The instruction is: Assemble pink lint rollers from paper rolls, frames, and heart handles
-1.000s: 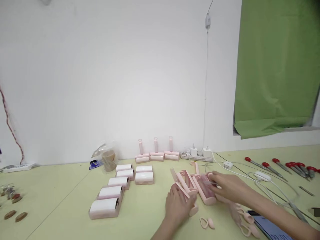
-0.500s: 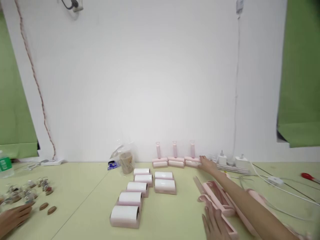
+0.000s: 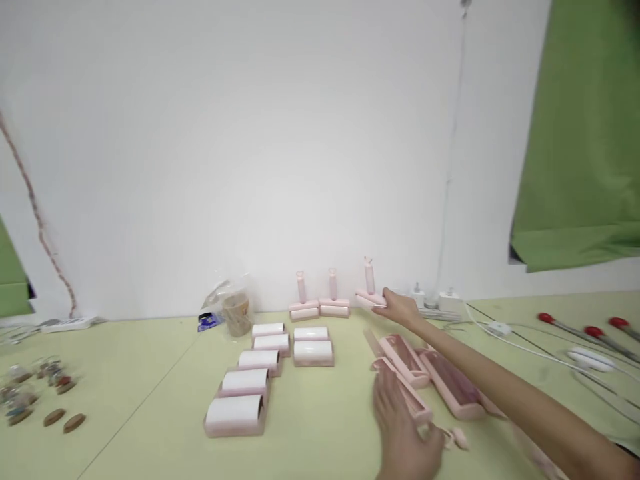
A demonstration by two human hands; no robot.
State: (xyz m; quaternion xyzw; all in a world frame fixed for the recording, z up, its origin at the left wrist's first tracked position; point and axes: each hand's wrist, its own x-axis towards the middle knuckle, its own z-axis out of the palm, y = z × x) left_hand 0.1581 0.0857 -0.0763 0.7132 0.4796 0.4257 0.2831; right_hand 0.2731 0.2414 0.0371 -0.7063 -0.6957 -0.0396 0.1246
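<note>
My right hand [image 3: 400, 307] reaches to the back of the table, its fingers closed round the end of a pink lint roller [image 3: 371, 293]. That roller is tilted, its handle pointing up. Two similar lint rollers, a left one [image 3: 304, 307] and a middle one [image 3: 334, 305], stand against the wall. My left hand [image 3: 407, 433] lies low at the front, fingers stretched out and thumb apart, against the near edge of a long pink casing [image 3: 413, 400]. Beside it are another open pink casing [image 3: 407, 360] and a larger one [image 3: 453, 387]. Small pink parts [image 3: 456, 438] lie by my left thumb.
White rolls in pink holders [image 3: 235, 413] form two rows mid-table. A bagged tape roll [image 3: 237, 315] stands behind them. Small brown-based items [image 3: 54, 417] lie far left. White cables [image 3: 530, 353], a plug adapter [image 3: 450, 300] and red-ended tools [image 3: 595, 331] are at right.
My right hand has tilted the right-hand lint roller and shifted it away from the other two. My left hand has moved along the casing. Another person's hand at far left is out of view.
</note>
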